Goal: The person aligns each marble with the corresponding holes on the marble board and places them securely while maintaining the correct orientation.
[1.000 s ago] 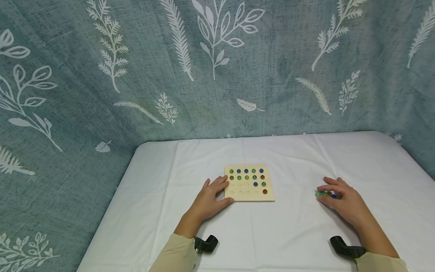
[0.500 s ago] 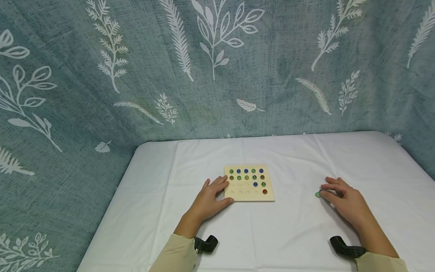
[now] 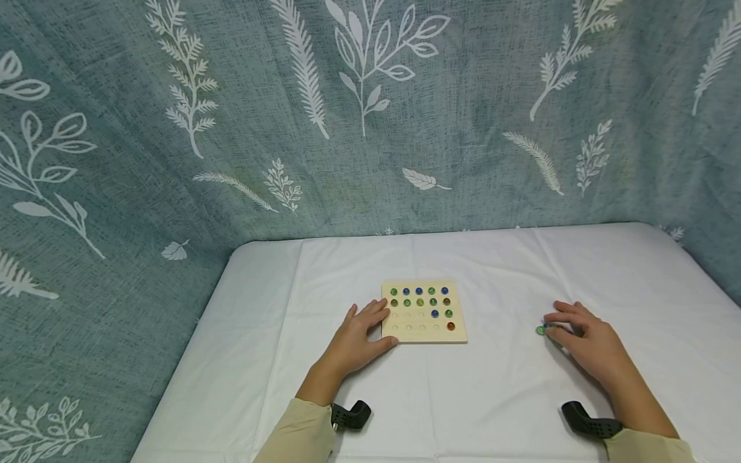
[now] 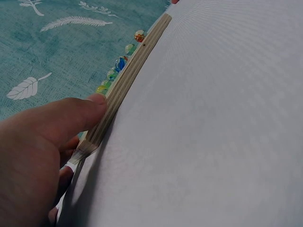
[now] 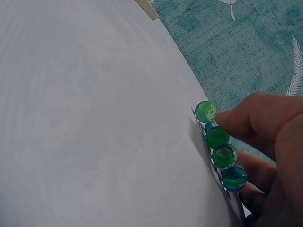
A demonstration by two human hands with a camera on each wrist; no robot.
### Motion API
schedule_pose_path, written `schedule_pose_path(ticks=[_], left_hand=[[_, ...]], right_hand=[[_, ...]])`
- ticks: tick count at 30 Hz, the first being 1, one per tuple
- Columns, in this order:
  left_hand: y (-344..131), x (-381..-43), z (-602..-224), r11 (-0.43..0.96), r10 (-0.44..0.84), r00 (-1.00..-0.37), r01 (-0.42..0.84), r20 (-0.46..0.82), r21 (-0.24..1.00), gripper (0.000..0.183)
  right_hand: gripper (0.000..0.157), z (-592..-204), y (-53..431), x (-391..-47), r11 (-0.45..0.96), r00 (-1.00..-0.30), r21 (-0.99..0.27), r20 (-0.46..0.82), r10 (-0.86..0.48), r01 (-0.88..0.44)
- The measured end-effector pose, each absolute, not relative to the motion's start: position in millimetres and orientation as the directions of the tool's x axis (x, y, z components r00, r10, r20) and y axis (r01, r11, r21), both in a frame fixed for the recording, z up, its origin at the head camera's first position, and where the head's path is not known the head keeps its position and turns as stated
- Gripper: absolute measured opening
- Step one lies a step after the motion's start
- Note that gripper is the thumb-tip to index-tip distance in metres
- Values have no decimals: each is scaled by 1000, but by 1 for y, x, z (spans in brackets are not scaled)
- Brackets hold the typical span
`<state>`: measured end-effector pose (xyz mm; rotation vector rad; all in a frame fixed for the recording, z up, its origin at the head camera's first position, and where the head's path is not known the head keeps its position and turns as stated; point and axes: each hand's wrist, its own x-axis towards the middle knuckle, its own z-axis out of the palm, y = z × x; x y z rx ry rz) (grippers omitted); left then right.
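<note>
A pale wooden board [image 3: 428, 337] with shallow dimples lies in the middle. Glass marbles fill its two back rows; fewer sit at the right of the front rows, including an orange-red marble [image 3: 451, 326]. My left hand [image 3: 356, 341] holds the near-left corner, thumb [image 4: 97, 106] on the front edge and fingertips at the left side. Over a small group of loose marbles, my right hand [image 3: 590, 344] is loosely bent. Its thumb tip [image 5: 226, 120] touches or nearly touches a light-green marble [image 5: 205, 111]; a green marble [image 5: 218, 137] and a blue-green marble [image 5: 234, 177] lie beneath the fingers.
A white cloth [image 3: 492, 399] covers the table, and a teal leaf-patterned curtain [image 3: 463, 161] hangs behind its far edge. Each wrist carries a black camera mount, the left mount [image 3: 351, 415] and the right mount [image 3: 590, 421]. The board's end [image 5: 148, 8] shows in the right wrist view.
At the right fingertips several marbles showed, then one green marble alone; now a blue marble shows beside it. The right fingers have shifted slightly. My left hand and the board stay put.
</note>
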<state>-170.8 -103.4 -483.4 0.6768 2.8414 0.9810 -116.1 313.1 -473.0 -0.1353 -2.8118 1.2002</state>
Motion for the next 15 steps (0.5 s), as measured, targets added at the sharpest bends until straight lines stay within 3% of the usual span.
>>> schedule_pose_path(ticks=[15], left_hand=[[-103,-170,-482,705,425,-901,389,86,593,66]], right_hand=[[33,-476,314,-116,728,-995,-682,103,6,-66]])
